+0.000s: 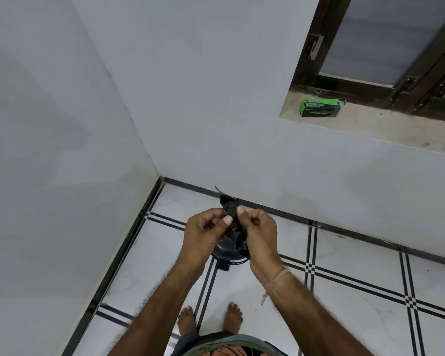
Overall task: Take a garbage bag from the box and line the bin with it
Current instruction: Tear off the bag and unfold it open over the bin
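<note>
1. Pale tiled floor (pixel 344 291) with black double lines meets plain white walls at a corner.
2. Thin, crumpled and folded, the black garbage bag (pixel 230 205) stands upright between the left hand (pixel 203 232) and right hand (pixel 260 232), each pinching it with thumb and fingertips.
3. Directly beneath the hands sits the dark, rounded bin (pixel 225 250), mostly hidden; neither hand looks nearer.
4. Up and right of the right hand, the green box (pixel 320 107) lies on the window sill (pixel 383 124).

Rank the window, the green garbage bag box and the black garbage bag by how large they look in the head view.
1. window
2. black garbage bag and green garbage bag box: about alike. The bag is nearer and partly hidden, so unranked.
</note>
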Demonstrator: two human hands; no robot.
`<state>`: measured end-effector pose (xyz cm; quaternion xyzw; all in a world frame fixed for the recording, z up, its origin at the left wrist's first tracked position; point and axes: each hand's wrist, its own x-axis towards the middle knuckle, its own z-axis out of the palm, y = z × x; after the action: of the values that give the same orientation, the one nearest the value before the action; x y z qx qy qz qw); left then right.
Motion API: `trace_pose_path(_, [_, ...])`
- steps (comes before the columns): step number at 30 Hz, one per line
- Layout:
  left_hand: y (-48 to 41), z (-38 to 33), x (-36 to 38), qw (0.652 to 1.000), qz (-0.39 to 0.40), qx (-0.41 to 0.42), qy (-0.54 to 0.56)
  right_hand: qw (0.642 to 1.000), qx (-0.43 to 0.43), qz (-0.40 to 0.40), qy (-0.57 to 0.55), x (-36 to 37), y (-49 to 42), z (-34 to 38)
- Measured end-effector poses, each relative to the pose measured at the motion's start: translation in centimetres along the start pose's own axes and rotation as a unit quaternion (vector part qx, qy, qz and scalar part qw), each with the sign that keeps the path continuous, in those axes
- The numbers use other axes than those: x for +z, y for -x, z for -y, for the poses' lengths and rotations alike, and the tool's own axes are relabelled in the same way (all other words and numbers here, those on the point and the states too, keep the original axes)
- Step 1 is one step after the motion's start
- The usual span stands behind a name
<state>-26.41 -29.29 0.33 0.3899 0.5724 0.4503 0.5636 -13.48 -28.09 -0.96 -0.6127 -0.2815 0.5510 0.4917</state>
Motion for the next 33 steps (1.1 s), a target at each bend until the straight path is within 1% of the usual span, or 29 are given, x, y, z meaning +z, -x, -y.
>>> trace_pose_path(5, [-0.4,-0.1,-0.6,0.996,-0.053,-0.044,0.062,0.994,-0.063,0.081,0.045,-0.9,0.0,-0.4])
trace_pose_path(7, [-0.5,-0.1,-0.5,0.994,-0.068,-0.053,0.07,0.989,-0.084,0.108,0.063,-1.1,0.1,-0.4])
trace_pose_path(10, [-0.3,-0.1,-0.3,0.993,-0.061,-0.063,0.079,0.982,-0.105,0.13,0.082,-0.9,0.2,0.0])
trace_pose_path(12, [-0.3,-0.2,-0.4,0.987,-0.044,-0.1,0.122,0.983,-0.096,0.139,0.072,-0.8,0.3,0.4])
trace_pose_path(15, [-0.2,-0.4,-0.5,0.972,-0.019,-0.144,0.187,0.987,-0.052,0.144,0.049,-0.6,0.2,0.8])
trace_pose_path(19, [0.0,-0.4,-0.6,0.958,0.014,-0.163,0.234,0.991,0.018,0.135,0.015,-0.5,0.0,0.9])
trace_pose_path(21, [0.0,-0.4,-0.7,0.951,0.022,-0.18,0.251,0.988,0.071,0.135,-0.034,-0.4,0.0,1.0])
trace_pose_path(24, [-0.2,-0.4,-1.2,0.941,0.034,-0.192,0.278,0.973,0.158,0.117,-0.121,-0.2,-0.4,1.4])
trace_pose_path(27, [-0.6,0.2,-2.0,0.917,0.017,-0.221,0.33,0.951,0.232,0.079,-0.19,-0.3,-1.2,1.6])
trace_pose_path(29, [-1.0,0.7,-2.6,0.907,0.003,-0.244,0.344,0.94,0.263,0.061,-0.207,-0.7,-1.6,1.7])
trace_pose_path(31, [-1.4,1.1,-3.5,0.905,-0.015,-0.258,0.338,0.935,0.275,0.037,-0.221,-1.1,-2.2,1.7])
trace_pose_path(33, [-1.9,1.6,-4.6,0.901,-0.043,-0.287,0.323,0.934,0.265,0.02,-0.238,-1.5,-2.5,1.9])
